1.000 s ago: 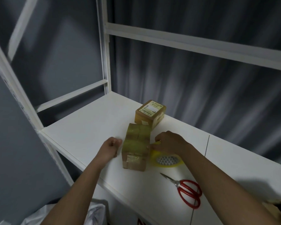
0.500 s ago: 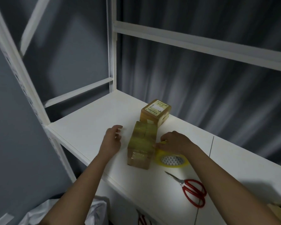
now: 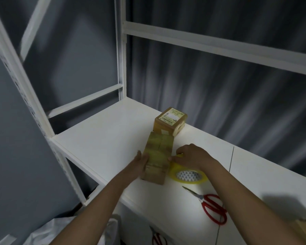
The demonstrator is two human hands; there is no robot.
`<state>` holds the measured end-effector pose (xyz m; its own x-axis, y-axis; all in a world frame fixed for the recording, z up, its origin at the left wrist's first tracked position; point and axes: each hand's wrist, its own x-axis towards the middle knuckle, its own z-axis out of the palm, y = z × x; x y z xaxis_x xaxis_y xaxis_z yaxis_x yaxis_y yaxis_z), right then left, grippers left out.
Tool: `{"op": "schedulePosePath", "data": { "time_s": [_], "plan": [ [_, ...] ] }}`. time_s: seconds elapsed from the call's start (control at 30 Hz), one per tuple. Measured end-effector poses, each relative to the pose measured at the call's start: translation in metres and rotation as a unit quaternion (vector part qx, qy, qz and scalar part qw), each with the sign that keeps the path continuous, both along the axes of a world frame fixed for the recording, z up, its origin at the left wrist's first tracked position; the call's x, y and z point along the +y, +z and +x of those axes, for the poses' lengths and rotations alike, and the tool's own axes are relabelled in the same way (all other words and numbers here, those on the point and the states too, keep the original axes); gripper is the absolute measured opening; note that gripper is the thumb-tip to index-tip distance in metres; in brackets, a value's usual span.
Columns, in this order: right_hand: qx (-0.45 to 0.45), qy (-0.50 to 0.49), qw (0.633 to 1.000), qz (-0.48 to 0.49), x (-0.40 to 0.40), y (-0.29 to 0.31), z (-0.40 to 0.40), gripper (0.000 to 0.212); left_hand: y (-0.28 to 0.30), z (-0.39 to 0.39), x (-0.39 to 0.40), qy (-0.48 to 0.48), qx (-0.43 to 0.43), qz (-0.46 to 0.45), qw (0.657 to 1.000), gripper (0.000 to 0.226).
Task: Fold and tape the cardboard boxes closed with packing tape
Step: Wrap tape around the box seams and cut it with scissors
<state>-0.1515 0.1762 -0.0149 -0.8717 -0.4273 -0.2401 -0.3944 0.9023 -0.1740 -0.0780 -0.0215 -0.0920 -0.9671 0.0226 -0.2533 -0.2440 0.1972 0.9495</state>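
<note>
Fingers of the left hand lie against the left side of the near cardboard box, wrapped over in shiny tape; whether they curl round it cannot be told. Right hand has fingers curled, pinching a yellowish strip of tape at the box's right side, directly over the tape roll. Roll lies flat, touching the box. Second cardboard box, with a printed label on top, stands just behind the first, touching or nearly so. Red-handled scissors lie near the roll, towards the person. All rest on a white shelf within a white frame.
</note>
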Motion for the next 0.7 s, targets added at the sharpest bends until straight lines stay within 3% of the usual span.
{"op": "schedulePosePath", "data": {
  "time_s": [0.03, 0.1, 0.17, 0.23, 0.33, 0.4, 0.47, 0.57, 0.63, 0.7],
  "plan": [
    [-0.002, -0.003, 1.0, -0.002, 0.0, 0.0, 0.0, 0.049, 0.0, -0.004, 0.002, 0.023, 0.049, -0.128, 0.99, 0.073],
    [-0.006, -0.011, 1.0, -0.007, 0.0, 0.0, 0.001, 0.05, 0.004, -0.009, 0.01, 0.006, 0.203, -0.331, 0.922, 0.072],
    [-0.007, -0.021, 1.0, -0.013, -0.001, -0.002, 0.002, 0.05, 0.0, -0.018, 0.017, -0.096, 0.286, -0.443, 0.844, 0.069],
    [-0.007, -0.029, 0.999, -0.017, -0.002, -0.005, 0.003, 0.049, -0.003, -0.023, 0.025, -0.132, 0.279, -0.496, 0.812, 0.066],
    [-0.011, -0.029, 0.999, -0.036, 0.001, -0.008, 0.001, 0.053, 0.013, -0.021, 0.03, -0.13, 0.226, -0.556, 0.79, 0.098],
    [-0.036, -0.04, 0.995, -0.083, 0.012, -0.011, 0.001, 0.053, 0.015, -0.018, 0.029, -0.137, 0.175, -0.547, 0.807, 0.116],
    [-0.092, -0.093, 0.974, -0.183, 0.03, -0.018, 0.004, 0.052, 0.012, -0.02, 0.029, -0.135, 0.179, -0.554, 0.802, 0.112],
    [-0.188, -0.165, 0.905, -0.345, 0.052, -0.029, 0.01, 0.057, 0.002, -0.026, 0.025, -0.112, 0.215, -0.551, 0.799, 0.094],
    [-0.195, -0.166, 0.884, -0.391, 0.058, -0.03, 0.011, 0.057, 0.001, -0.03, 0.022, -0.118, 0.216, -0.568, 0.785, 0.104],
    [-0.182, -0.161, 0.868, -0.432, 0.057, -0.019, 0.008, 0.044, 0.003, -0.032, 0.016, -0.133, 0.182, -0.551, 0.804, 0.111]
  ]
}}
